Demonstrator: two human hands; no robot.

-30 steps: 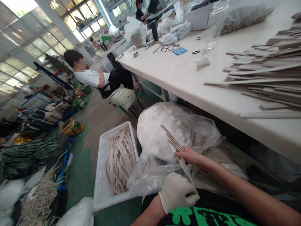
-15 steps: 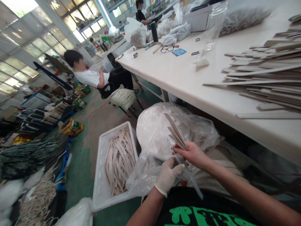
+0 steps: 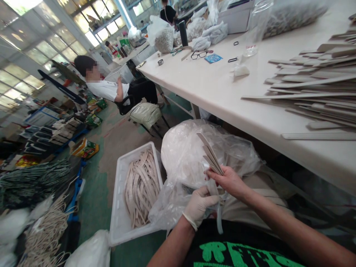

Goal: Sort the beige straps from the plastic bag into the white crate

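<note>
My right hand (image 3: 232, 182), bare, is closed around a fanned bunch of flat grey-beige straps (image 3: 211, 157) whose ends point up and away from me. Just below it, my left hand (image 3: 199, 205) in a whitish glove pinches a pale translucent strip (image 3: 219, 218), which hangs down toward my lap. The strip's upper part runs up close to the right fingers; whether they grip it too, I cannot make out. Beneath both hands a large clear plastic bag (image 3: 183, 148) bulges with pale contents, resting around my lap.
Left of the bag, a white crate (image 3: 118, 196) holds many beige straps (image 3: 141, 189). More straps (image 3: 311, 92) lie piled on the long table (image 3: 222, 100) at right, with glasses (image 3: 198, 55) farther back. A seated person (image 3: 108, 89) is beyond a padded stool (image 3: 144, 114).
My left hand has shifted slightly, its fingers now closer around the translucent strip. The strip's lower end has swung left and hangs more upright. My right hand keeps the straps.
</note>
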